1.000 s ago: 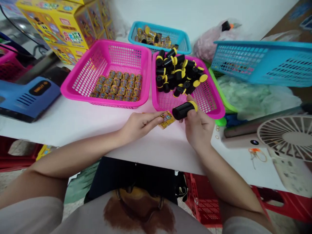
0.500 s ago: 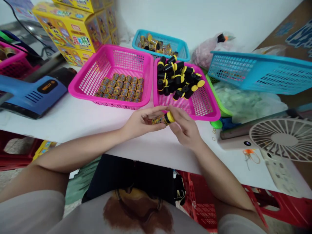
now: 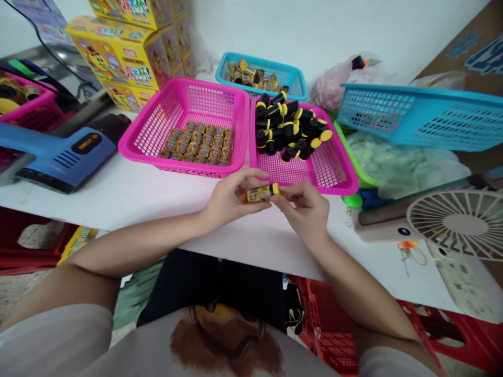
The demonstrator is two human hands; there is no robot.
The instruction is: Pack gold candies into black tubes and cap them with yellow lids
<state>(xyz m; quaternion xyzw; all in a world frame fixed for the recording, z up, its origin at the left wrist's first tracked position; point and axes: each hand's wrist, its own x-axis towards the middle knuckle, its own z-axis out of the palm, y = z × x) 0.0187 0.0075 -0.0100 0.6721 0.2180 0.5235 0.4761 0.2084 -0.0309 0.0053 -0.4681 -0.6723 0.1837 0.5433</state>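
Between my two hands, above the white table's front part, lies a small black cylindrical container with a printed yellow sleeve and a yellow cap. My left hand is wrapped round its left end, fingers behind and thumb in front. At the capped end, the fingertips of my right hand pinch together; the exact contact is partly hidden. Just beyond is a pink basket heaped with unwrapped black containers with yellow caps. To its left, another pink basket holds rows of printed containers, standing close together.
A blue heat gun lies at the left, near stacked yellow boxes. Blue baskets stand at the back and right. A small fan and rubber bands are on the right of the table.
The container has turned in my hands, showing a different side of its sleeve, and sits more level. My right fingers have drawn in to a pinch at the cap. The view has shifted slightly.
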